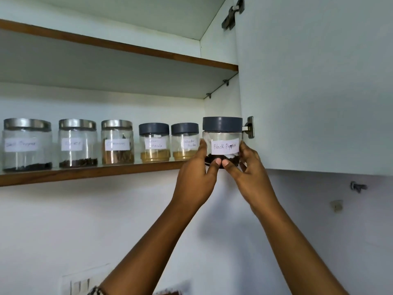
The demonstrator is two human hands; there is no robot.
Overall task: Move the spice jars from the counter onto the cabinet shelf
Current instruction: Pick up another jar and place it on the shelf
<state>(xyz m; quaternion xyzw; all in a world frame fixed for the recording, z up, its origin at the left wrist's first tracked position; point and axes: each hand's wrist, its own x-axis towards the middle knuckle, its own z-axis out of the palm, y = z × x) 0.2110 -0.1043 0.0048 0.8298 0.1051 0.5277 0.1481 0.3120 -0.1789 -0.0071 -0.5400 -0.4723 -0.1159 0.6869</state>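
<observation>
A clear jar [222, 135] with a grey lid and a "Black Pepper" label is at the right end of the lower cabinet shelf [85, 173], at its front edge. My left hand [196, 177] grips its left side and my right hand [246, 169] grips its right side, thumbs meeting under the label. Whether its base rests on the shelf is hidden by my fingers. Left of it stand two grey-lidded jars [154, 143] [184, 142] with yellow powder, then three steel-lidded glass jars [117, 143] [78, 143] [27, 145].
The open cabinet door [319, 81] hangs just right of the held jar, with a hinge [249, 127] beside the lid. An upper shelf [127, 50] runs above. A white wall with a switch plate [80, 284] lies below.
</observation>
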